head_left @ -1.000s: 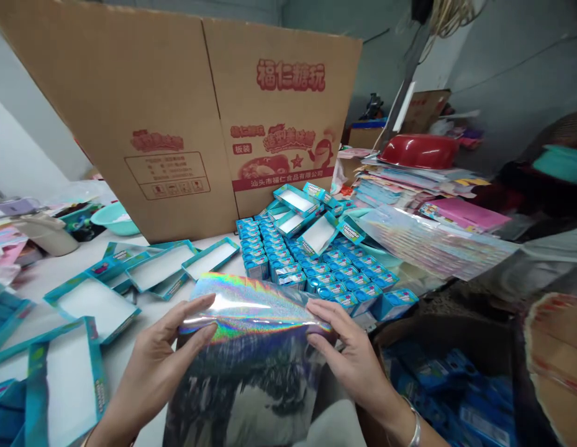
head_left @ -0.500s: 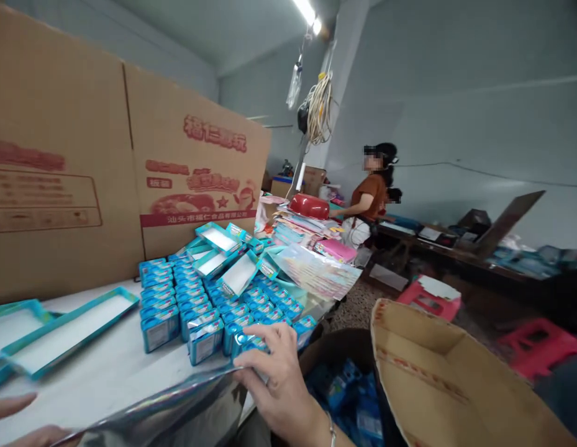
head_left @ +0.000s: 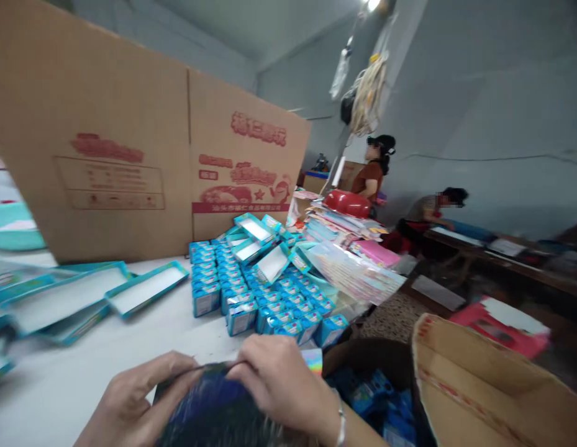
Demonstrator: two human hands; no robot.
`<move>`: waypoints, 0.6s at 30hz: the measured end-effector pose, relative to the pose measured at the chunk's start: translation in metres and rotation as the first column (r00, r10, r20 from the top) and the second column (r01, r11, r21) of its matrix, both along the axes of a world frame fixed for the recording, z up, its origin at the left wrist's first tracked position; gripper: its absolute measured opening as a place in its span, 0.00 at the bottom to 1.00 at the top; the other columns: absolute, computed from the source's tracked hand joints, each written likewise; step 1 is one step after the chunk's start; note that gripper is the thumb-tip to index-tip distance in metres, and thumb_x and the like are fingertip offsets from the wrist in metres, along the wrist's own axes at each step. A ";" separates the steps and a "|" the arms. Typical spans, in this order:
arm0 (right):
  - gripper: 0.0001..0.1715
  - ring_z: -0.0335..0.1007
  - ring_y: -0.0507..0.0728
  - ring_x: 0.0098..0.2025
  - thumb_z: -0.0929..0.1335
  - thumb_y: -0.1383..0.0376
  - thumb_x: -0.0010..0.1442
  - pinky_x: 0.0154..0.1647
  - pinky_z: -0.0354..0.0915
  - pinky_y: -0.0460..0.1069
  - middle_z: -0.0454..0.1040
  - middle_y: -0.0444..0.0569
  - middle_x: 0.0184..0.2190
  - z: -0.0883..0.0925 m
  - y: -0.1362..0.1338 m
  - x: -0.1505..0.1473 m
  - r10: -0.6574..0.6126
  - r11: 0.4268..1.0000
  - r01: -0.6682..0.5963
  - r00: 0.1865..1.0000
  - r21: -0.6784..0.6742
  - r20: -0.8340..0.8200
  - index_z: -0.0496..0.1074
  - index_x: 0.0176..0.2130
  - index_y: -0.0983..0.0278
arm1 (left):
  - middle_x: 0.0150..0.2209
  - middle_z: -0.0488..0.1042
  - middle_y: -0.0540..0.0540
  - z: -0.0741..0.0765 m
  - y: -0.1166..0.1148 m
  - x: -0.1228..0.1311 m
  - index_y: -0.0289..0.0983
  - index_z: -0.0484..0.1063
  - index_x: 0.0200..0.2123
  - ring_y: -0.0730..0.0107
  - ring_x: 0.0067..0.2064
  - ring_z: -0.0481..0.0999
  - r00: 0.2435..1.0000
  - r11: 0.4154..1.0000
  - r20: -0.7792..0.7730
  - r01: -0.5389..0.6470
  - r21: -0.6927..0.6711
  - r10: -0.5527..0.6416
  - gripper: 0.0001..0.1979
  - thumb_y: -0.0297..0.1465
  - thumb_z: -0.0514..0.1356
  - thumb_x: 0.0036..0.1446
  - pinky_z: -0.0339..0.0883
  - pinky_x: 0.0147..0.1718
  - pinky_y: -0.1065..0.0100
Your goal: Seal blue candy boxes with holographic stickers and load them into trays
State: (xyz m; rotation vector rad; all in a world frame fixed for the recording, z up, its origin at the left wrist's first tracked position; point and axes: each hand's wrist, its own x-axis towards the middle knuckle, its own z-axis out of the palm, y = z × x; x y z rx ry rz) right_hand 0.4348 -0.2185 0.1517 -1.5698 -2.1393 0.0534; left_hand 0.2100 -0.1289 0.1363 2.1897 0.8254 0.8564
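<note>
My left hand (head_left: 141, 394) pinches the upper edge of a dark, shiny plastic sheet (head_left: 218, 410) between thumb and fingers. Close beside it, my right hand (head_left: 286, 382) has its fingers curled over the same edge. A rainbow-coloured corner (head_left: 312, 359) shows behind the right hand. Motion blurs the sheet, and its lower part runs out of view. Just beyond the hands, rows of small blue boxes (head_left: 241, 318) stand on the white table (head_left: 143, 338). Several shallow blue trays with white insides, such as this open tray (head_left: 272, 264), lie on top of them.
Long blue-edged trays (head_left: 148, 288) lie at the left, before a tall cardboard carton (head_left: 130, 167). At the right are a dark bin of blue boxes (head_left: 369, 394), an open carton (head_left: 484, 385) and a red stool (head_left: 500, 326). Two people (head_left: 369, 180) work farther back.
My left hand has come in from the lower left edge and taken hold of the sheet. My right hand has moved from the blue boxes onto the sheet's edge. The view has turned left.
</note>
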 end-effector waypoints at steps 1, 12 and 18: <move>0.12 0.71 0.52 0.36 0.63 0.59 0.69 0.35 0.55 0.46 0.74 0.41 0.32 -0.002 -0.001 0.005 -0.018 1.000 0.018 1.000 -0.014 -0.011 0.66 0.34 0.60 | 0.30 0.80 0.51 0.001 0.000 -0.003 0.42 0.79 0.32 0.67 0.32 0.79 0.999 0.998 0.006 -0.046 -0.049 0.046 0.12 0.43 0.62 0.58 0.71 0.32 0.77; 0.16 0.68 0.52 0.32 0.60 0.60 0.72 0.33 0.52 0.46 0.71 0.42 0.29 -0.038 0.016 0.025 0.030 0.970 -0.056 0.993 -0.235 -0.111 0.63 0.31 0.60 | 0.43 0.71 0.44 -0.069 -0.009 -0.023 0.39 0.67 0.56 0.60 0.44 0.74 0.889 0.842 0.117 -0.367 -0.396 0.442 0.28 0.47 0.61 0.57 0.69 0.44 0.60; 0.17 0.67 0.53 0.31 0.59 0.60 0.72 0.32 0.53 0.47 0.70 0.43 0.29 -0.046 0.027 0.022 0.058 0.968 -0.075 0.996 -0.241 -0.074 0.63 0.30 0.60 | 0.44 0.69 0.44 -0.058 -0.020 -0.017 0.40 0.69 0.55 0.61 0.42 0.74 0.890 0.811 0.153 -0.304 -0.500 0.429 0.25 0.44 0.61 0.58 0.68 0.39 0.62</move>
